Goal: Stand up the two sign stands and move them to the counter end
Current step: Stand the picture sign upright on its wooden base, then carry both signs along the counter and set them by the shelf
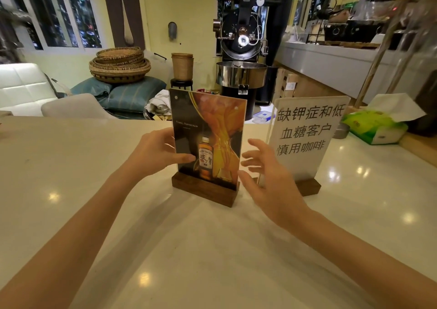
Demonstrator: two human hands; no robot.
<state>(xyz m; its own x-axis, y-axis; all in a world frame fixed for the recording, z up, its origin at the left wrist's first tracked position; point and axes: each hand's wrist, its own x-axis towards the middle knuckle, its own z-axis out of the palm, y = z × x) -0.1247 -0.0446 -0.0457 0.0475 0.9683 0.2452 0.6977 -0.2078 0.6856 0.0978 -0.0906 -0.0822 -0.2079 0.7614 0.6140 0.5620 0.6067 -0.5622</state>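
Two sign stands are upright on the pale counter (94,167). The whisky-poster sign stand (212,124) sits in a dark wooden base at the middle. My left hand (156,152) grips its left edge, thumb across the front of the acrylic panel. My right hand (267,174) hovers just right of that stand with fingers spread, holding nothing. The white sign stand with black Chinese characters (305,134) stands to the right on its own wooden base, partly behind my right hand.
A green tissue pack (376,126) lies at the counter's right end beside a small grey cup (341,131). Beyond the counter's far edge stand a black coffee roaster (241,48), stacked woven baskets (119,64) and a white sofa (23,86).
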